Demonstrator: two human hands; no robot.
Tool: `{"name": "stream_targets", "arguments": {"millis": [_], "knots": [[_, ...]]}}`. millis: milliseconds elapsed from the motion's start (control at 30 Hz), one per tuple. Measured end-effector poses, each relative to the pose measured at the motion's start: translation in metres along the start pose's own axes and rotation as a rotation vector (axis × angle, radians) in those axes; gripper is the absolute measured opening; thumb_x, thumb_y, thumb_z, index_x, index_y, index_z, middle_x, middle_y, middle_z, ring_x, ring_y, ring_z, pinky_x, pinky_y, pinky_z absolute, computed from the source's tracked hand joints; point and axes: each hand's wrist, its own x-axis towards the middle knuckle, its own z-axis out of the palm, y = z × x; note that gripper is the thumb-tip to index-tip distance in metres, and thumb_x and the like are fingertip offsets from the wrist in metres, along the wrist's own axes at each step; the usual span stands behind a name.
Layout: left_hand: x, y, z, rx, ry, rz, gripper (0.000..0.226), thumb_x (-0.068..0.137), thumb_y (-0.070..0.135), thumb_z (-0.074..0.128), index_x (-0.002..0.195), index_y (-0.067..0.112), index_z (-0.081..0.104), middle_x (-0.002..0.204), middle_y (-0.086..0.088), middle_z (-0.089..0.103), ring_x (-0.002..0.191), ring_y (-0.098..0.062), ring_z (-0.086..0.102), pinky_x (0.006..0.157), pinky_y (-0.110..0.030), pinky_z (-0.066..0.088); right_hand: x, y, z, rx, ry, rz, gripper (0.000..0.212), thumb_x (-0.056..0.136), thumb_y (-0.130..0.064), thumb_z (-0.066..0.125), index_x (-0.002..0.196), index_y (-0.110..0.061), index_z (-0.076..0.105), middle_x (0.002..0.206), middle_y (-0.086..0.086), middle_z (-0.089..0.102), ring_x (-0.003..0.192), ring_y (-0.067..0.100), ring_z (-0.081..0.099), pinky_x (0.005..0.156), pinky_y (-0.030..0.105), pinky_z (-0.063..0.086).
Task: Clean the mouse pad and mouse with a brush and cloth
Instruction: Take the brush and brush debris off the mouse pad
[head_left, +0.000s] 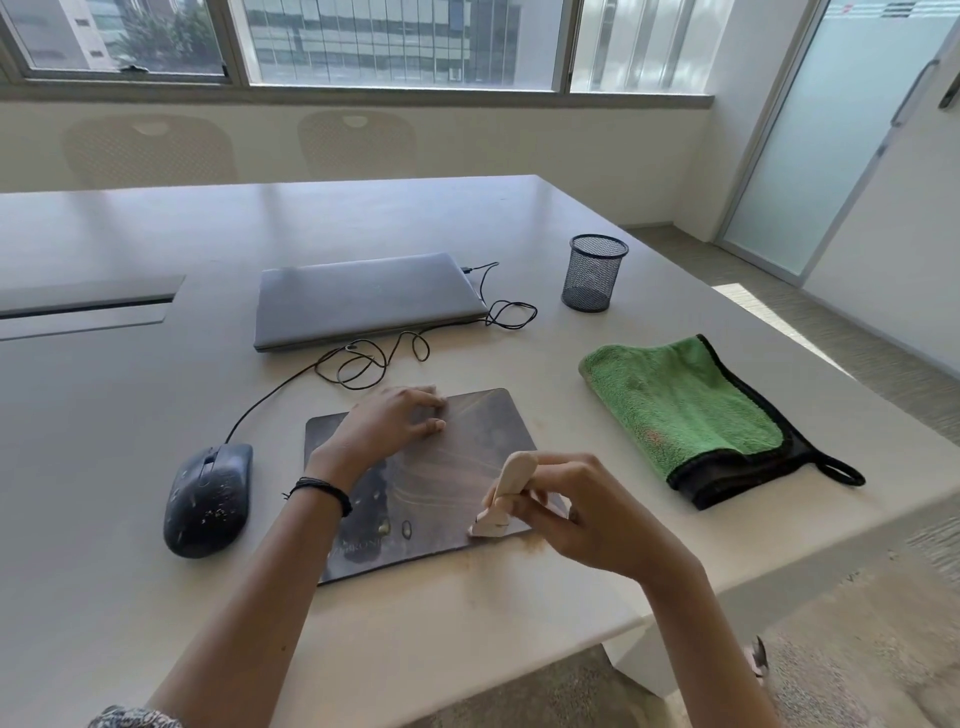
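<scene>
Left hand (390, 422) flat on pad (457, 447), fingers spread; right hand (582, 512) fingers pinching brush (503, 493) at pad's near-right corner; mouse (208, 500) left (speckled), cloth (691, 410) right on worktop (130, 415).

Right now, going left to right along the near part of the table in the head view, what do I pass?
mouse → left hand pressing flat on the mouse pad → brush gripped in the right hand at the pad's near right corner → green cloth, lying clear of the pad.
</scene>
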Motion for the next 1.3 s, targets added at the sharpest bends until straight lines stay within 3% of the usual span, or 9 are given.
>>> {"name": "stream_targets", "arguments": {"millis": [167, 300, 400, 533, 733, 867, 1100, 1233, 1300], "knots": [[0.000, -0.001, 0.000, 0.002, -0.007, 0.000, 0.042, 0.089, 0.037, 0.056, 0.128, 0.022, 0.055, 0.143, 0.007, 0.045, 0.128, -0.018, 0.046, 0.100, -0.039, 0.043, 0.000, 0.004, -0.008, -0.066, 0.146, 0.013, 0.024, 0.090, -0.020, 0.051, 0.080, -0.004, 0.067, 0.081, 0.005, 0.065, 0.064, 0.025, 0.054, 0.057, 0.038, 0.044], [0.000, 0.000, 0.000, 0.004, 0.001, -0.002, 0.041, 0.089, 0.038, 0.057, 0.127, 0.023, 0.056, 0.142, 0.008, 0.046, 0.127, -0.018, 0.046, 0.099, -0.038, 0.043, 0.000, 0.006, -0.005, -0.155, 0.123, 0.025, 0.035, 0.090, -0.028, 0.047, 0.073, 0.000, 0.062, 0.072, 0.005, 0.059, 0.059, 0.019, 0.046, 0.055, 0.037, 0.040], [-0.001, 0.002, -0.001, 0.022, -0.005, 0.002, 0.041, 0.090, 0.037, 0.056, 0.128, 0.022, 0.055, 0.140, 0.008, 0.048, 0.125, -0.018, 0.048, 0.097, -0.037, 0.044, 0.001, 0.002, 0.002, -0.095, 0.072, 0.008, 0.035, 0.091, -0.025, 0.049, 0.072, 0.002, 0.061, 0.067, 0.006, 0.054, 0.058, 0.019, 0.045, 0.055, 0.035, 0.040], [-0.002, 0.004, -0.002, 0.021, -0.005, 0.008, 0.041, 0.090, 0.035, 0.055, 0.129, 0.021, 0.055, 0.138, 0.006, 0.050, 0.124, -0.019, 0.048, 0.097, -0.037, 0.044, 0.003, -0.002, 0.003, -0.016, 0.101, -0.002, 0.032, 0.091, -0.023, 0.051, 0.079, 0.003, 0.066, 0.075, 0.013, 0.062, 0.062, 0.026, 0.052, 0.058, 0.037, 0.043], [-0.001, 0.002, -0.001, 0.002, 0.003, 0.012, 0.039, 0.089, 0.034, 0.057, 0.126, 0.019, 0.057, 0.134, 0.002, 0.054, 0.123, -0.021, 0.050, 0.097, -0.039, 0.043, 0.005, 0.002, 0.008, -0.098, 0.087, 0.021, 0.027, 0.093, -0.019, 0.050, 0.074, -0.002, 0.059, 0.074, 0.005, 0.056, 0.061, 0.023, 0.048, 0.056, 0.040, 0.042], [-0.002, 0.002, -0.001, 0.008, 0.002, 0.011, 0.039, 0.089, 0.035, 0.057, 0.126, 0.020, 0.057, 0.134, 0.003, 0.054, 0.122, -0.020, 0.050, 0.097, -0.040, 0.044, 0.008, -0.006, 0.013, 0.039, 0.028, -0.021, 0.022, 0.094, -0.013, 0.052, 0.078, -0.001, 0.063, 0.075, 0.012, 0.059, 0.065, 0.031, 0.054, 0.058, 0.044, 0.043], [-0.001, 0.002, -0.001, 0.013, -0.004, 0.002, 0.041, 0.089, 0.036, 0.056, 0.127, 0.021, 0.056, 0.137, 0.004, 0.051, 0.124, -0.020, 0.049, 0.099, -0.040, 0.043, 0.012, 0.000, 0.017, -0.113, 0.096, -0.003, 0.030, 0.093, -0.020, 0.047, 0.077, 0.001, 0.061, 0.075, 0.006, 0.056, 0.062, 0.020, 0.048, 0.057, 0.037, 0.042], [-0.001, 0.001, -0.001, 0.012, -0.008, 0.001, 0.041, 0.089, 0.037, 0.056, 0.128, 0.022, 0.055, 0.138, 0.005, 0.050, 0.124, -0.020, 0.049, 0.098, -0.041, 0.043, 0.014, -0.006, 0.022, 0.014, -0.011, -0.059, 0.030, 0.094, -0.019, 0.049, 0.077, 0.002, 0.061, 0.077, 0.011, 0.058, 0.066, 0.027, 0.053, 0.058, 0.041, 0.043], [0.000, 0.000, 0.000, 0.008, -0.010, -0.004, 0.042, 0.089, 0.038, 0.057, 0.128, 0.022, 0.055, 0.140, 0.005, 0.048, 0.126, -0.019, 0.047, 0.100, -0.040, 0.043, 0.014, -0.005, 0.023, 0.040, 0.019, -0.051, 0.027, 0.094, -0.018, 0.050, 0.081, 0.001, 0.064, 0.079, 0.013, 0.061, 0.067, 0.029, 0.055, 0.059, 0.042, 0.044]]}}
